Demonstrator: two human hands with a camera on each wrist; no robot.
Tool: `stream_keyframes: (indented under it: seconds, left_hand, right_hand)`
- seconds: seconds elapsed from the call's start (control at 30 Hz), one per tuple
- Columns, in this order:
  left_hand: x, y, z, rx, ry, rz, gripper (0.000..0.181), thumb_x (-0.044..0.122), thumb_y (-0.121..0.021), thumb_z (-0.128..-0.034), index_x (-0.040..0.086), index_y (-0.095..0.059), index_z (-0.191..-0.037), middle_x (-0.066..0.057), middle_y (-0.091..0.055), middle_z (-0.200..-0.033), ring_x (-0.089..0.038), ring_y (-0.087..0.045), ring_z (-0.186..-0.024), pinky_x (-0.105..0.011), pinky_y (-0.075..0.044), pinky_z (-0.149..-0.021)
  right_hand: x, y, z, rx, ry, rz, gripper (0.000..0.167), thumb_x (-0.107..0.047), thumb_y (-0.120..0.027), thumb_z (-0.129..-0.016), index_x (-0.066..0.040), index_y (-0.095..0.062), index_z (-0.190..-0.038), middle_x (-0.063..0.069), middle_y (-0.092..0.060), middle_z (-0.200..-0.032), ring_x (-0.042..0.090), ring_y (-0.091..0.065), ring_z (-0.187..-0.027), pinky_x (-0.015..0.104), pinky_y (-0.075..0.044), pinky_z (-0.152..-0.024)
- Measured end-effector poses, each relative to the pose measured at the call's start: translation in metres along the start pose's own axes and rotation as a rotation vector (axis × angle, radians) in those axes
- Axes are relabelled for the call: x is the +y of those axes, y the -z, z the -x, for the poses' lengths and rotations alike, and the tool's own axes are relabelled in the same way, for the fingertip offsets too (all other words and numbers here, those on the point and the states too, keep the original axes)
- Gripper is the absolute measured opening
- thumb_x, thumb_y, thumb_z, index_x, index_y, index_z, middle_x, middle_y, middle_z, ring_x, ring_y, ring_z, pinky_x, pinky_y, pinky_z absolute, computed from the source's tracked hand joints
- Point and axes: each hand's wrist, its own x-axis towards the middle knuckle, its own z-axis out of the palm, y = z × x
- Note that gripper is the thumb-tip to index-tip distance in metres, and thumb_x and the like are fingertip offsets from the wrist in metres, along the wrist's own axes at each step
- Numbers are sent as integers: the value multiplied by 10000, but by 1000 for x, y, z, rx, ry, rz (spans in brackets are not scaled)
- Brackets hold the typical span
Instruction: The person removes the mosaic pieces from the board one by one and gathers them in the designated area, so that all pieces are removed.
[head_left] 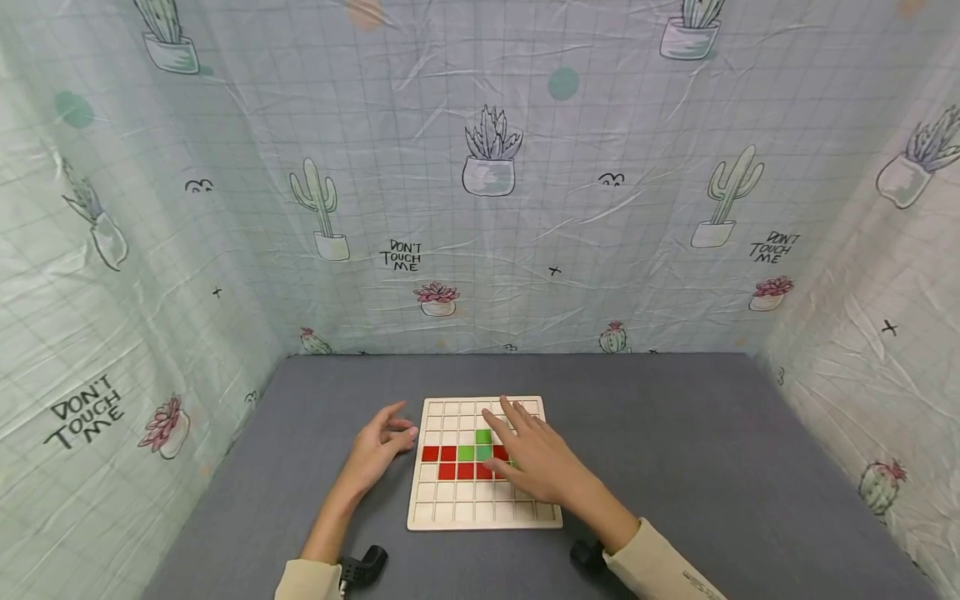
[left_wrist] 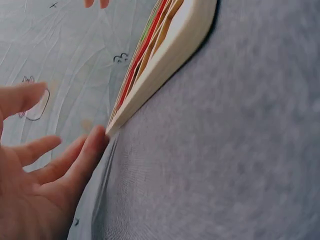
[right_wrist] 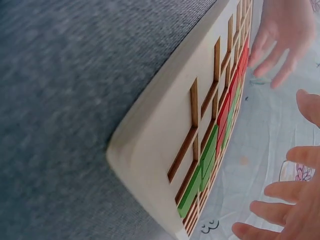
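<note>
Head view — right hand (head_left: 536,458) splayed, over gridded board (head_left: 450,514)

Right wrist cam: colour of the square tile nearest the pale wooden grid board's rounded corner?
The square tile is green; best in the right wrist view.

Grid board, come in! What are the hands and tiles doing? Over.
Right hand spread above the grid board, hiding part of it. Left hand by its left edge. Red tiles and green tiles around its middle.

Left grip (head_left: 373,454) relaxed, right grip (head_left: 542,457) spread
</note>
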Motion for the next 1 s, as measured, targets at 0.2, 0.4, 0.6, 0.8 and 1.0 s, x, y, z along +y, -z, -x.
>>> stream_keyframes:
  seconds: [0.2, 0.4, 0.6, 0.8, 1.0]
  left_hand:
    - [-2, 3, -1, -102, 44, -11, 704, 92, -754, -904, 33, -457, -1540, -190, -673, -1168, -176, -737, -883, -263, -586, -780]
    - [-6, 9, -1, -248, 27, 10, 767, 42, -792, -837, -45, -447, -1516, -233, -644, -1074, -171, -712, -751, -317, -608, -697]
    - [-11, 15, -3, -349, 1, 21, 827, -15, -824, -783, -83, -432, -1509, -270, -607, -1069, -133, -681, -682, -335, -605, -621]
    - [-13, 18, -6, -410, 12, -23, 850, -8, -842, -765, -40, -448, -1518, -230, -580, -1088, -80, -566, -560, -294, -538, -505]
    - [-11, 19, -5, -431, 5, -80, 858, 6, -842, -764, -3, -455, -1529, -215, -571, -1127, -68, -429, -471, -270, -442, -440]
  right_hand:
    - [-4, -1, -6, -8, 13, -24, 719, -501, -563, -1040, -167, -334, -1635, 210, -271, -1688, 423, -319, -1546, 621, -371, -1177]
    - [-8, -3, -14, -18, 37, -10, 725, -507, -557, -1042, -181, -315, -1643, 189, -262, -1696, 409, -331, -1543, 589, -381, -1182]
    - [-13, -1, -21, -37, 43, -14, 722, -517, -552, -1042, -181, -324, -1639, 178, -272, -1696, 381, -335, -1547, 573, -389, -1182]
    - [-16, -2, -28, -48, 48, -14, 694, -483, -546, -1054, -186, -321, -1640, 175, -267, -1697, 374, -340, -1546, 567, -397, -1177]
    - [-17, -4, -35, -65, 50, -30, 684, -467, -541, -1058, -195, -314, -1643, 160, -264, -1701, 339, -358, -1542, 538, -425, -1164]
